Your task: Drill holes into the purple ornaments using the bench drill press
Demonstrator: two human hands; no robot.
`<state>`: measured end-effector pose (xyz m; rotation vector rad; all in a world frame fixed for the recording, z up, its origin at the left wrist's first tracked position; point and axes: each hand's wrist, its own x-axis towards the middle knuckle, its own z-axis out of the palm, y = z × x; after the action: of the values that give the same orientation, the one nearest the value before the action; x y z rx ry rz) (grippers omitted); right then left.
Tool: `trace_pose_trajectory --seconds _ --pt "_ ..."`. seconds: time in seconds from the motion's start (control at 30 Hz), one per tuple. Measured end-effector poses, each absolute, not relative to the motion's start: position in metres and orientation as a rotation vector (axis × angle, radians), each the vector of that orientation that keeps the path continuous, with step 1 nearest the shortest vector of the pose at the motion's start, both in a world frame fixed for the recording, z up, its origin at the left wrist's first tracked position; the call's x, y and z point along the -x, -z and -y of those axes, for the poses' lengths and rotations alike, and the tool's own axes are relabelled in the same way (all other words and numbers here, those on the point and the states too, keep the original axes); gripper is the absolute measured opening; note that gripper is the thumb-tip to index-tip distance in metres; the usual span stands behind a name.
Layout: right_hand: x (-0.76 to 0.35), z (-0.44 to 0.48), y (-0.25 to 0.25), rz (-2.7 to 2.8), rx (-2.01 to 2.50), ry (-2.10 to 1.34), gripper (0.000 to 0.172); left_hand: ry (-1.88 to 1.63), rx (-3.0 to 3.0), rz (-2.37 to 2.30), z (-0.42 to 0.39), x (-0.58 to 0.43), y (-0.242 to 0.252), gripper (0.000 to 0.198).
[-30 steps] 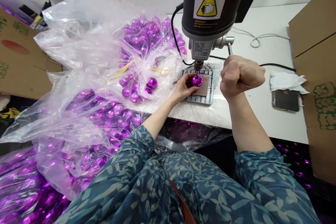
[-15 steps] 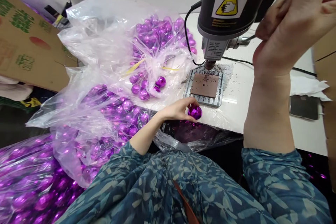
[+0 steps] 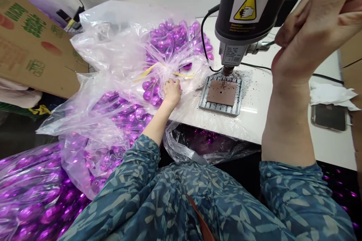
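Note:
At the mouth of a clear plastic bag (image 3: 113, 45), my left hand (image 3: 172, 92) curls its fingers over a shiny purple ball (image 3: 179, 81), which is mostly hidden under it. Several more purple balls (image 3: 151, 90) lie just left of it. My right hand (image 3: 313, 26) is raised at the upper right, closed round the lever (image 3: 266, 45) of a small drill press (image 3: 249, 11). Under its chuck (image 3: 227, 70) sits a ridged metal base (image 3: 203, 99) bearing a brown square plate (image 3: 222, 94) with a small hole.
Dark shavings are scattered round the base on the white table (image 3: 251, 120). An open clear bag (image 3: 181, 147) with purple balls hangs below the front edge. Big bags of purple balls (image 3: 36, 196) fill the left. A phone (image 3: 329, 116) and white tissue (image 3: 330, 96) lie right; a cardboard box (image 3: 42, 45) stands left.
My left hand has let go of the purple ball it held by the table's front edge and moved left and up to the balls at the bag mouth. My right hand stays on the lever.

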<state>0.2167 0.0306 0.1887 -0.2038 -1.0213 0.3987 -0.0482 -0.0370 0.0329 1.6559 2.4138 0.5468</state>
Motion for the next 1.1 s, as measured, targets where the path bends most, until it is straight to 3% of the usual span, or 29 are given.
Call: trace_pose_trajectory --seconds 0.1,0.23,0.43,0.8,1.1 --pt "-0.218 -0.027 -0.192 1.035 0.303 -0.329 0.075 -0.871 -1.701 -2.215 0.050 0.040 -0.042 0.037" --pt "-0.219 -0.020 -0.197 1.070 0.351 -0.338 0.079 -1.301 -1.446 -1.588 0.060 0.013 -0.047 0.047" --pt "-0.218 -0.022 -0.193 1.071 0.280 -0.293 0.088 -1.237 -1.093 -1.227 0.034 -0.034 -0.015 0.044" --pt "-0.212 -0.022 -0.188 1.032 0.242 -0.245 0.070 -1.295 -1.404 -1.223 0.004 -0.050 0.033 0.060" --pt "-0.213 -0.010 -0.191 1.055 0.322 -0.269 0.069 -1.266 -1.749 -1.216 0.009 -0.050 0.048 0.060"
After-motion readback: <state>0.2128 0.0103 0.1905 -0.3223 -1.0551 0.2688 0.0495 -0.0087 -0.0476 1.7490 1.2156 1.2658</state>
